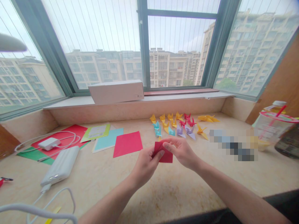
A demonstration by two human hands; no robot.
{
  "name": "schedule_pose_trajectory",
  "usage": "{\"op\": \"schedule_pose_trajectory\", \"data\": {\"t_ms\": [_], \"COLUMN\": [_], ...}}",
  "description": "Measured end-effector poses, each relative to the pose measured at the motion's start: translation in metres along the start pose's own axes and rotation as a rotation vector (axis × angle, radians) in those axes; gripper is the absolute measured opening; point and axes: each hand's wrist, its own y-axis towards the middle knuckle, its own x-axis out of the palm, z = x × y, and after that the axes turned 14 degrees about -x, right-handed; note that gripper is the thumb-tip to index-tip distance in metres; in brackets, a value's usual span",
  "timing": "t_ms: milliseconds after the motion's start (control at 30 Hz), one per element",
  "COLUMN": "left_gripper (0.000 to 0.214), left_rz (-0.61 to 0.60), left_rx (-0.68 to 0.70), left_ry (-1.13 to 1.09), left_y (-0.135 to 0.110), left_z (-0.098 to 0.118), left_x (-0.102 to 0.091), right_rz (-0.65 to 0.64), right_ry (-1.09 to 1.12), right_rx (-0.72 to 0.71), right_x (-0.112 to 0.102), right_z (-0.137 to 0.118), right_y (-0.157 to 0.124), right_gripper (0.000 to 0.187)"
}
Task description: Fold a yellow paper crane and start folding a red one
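Pinching a folded red origami sheet [166, 157] between both hands [146, 165].

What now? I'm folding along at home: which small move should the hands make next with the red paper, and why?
Probably press the right hand's thumb along the fold of the red paper to sharpen it, while the left hand keeps its grip: both hands hold the paper, which looks folded over, though the crease itself is hard to see.
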Motion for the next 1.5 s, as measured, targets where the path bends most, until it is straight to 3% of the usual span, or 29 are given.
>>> {"op": "schedule_pose_trajectory", "data": {"t_ms": [367, 567, 800, 1033, 1167, 1233, 1333, 1500], "left_gripper": [0.027, 0.024, 0.031, 0.035, 0.035, 0.037, 0.040, 0.042], "left_rz": [-0.064, -0.084, -0.018, -0.012, 0.016, 0.040, 0.046, 0.014], "left_rx": [0.022, 0.010, -0.045, -0.037, -0.086, -0.108, -0.110, -0.101], "left_ry": [0.061, 0.066, -0.038, -0.046, -0.052, -0.079, -0.104, -0.106], "left_y": [0.002, -0.001, 0.003, 0.005, 0.007, 0.009, 0.011, 0.012], "left_z": [0.000, 0.003, 0.002, -0.004, -0.009, -0.010, -0.008, -0.007], "left_x": [-0.002, -0.002, -0.001, -0.002, -0.001, -0.002, -0.005, -0.007], "right_rz": [0.018, 0.097, 0.054, 0.150, 0.123, 0.107, 0.070, 0.070], "right_ry": [-0.011, -0.110, 0.053, -0.074, -0.013, -0.028, -0.117, -0.125], "right_rx": [0.054, 0.047, 0.073, 0.055, 0.069, 0.018, -0.128, -0.182], "right_x": [0.005, 0.012, 0.010, 0.015, 0.015, 0.013, 0.009, 0.005], "right_z": [-0.001, 0.000, 0.007, 0.004, 0.010, 0.013, 0.015, 0.010], "right_y": [-0.002, -0.006, -0.001, -0.005, -0.004, -0.003, -0.003, -0.002], "right_gripper": [0.028, 0.031, 0.034, 0.031, 0.029, 0.026, 0.046, 0.030]}}
